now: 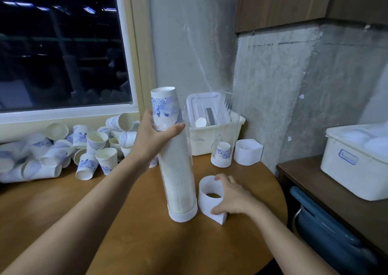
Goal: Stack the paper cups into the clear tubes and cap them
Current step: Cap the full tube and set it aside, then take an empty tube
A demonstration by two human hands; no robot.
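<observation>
Closest to me, the person's right hand [233, 197] rests low on the round brown table [126, 232]. Its fingers [222, 179] bend over the far side of a loose cap [206, 203], and the thumb presses on the near side, so the hand holds the cap between them. The cap is white, sits on the table, and its hole faces up. It is just beside the foot of the tall tube [189, 148].

The tall tube is clear and stands up on the table with a small lean. A white bottom cap [182, 213] closes its foot. A stack of cups [163, 106] fills it all the way, and the top cups, white with blue flowers, stick out above the rim.

The left hand [156, 136] wraps round the tube near its top. The thumb [178, 126] lies across the front and the fingers curl round the back. It is a firm hold.

Farther back stands a second tube [225, 127] with only a few cups [223, 152] at the bottom. Another white cap [247, 152] sits just beside it on the right. Behind them is a white bin [201, 142] by the grey wall.

On the left, under the dark window [60, 43], lies a big pile of cups [63, 148], some standing and some tipped over.
</observation>
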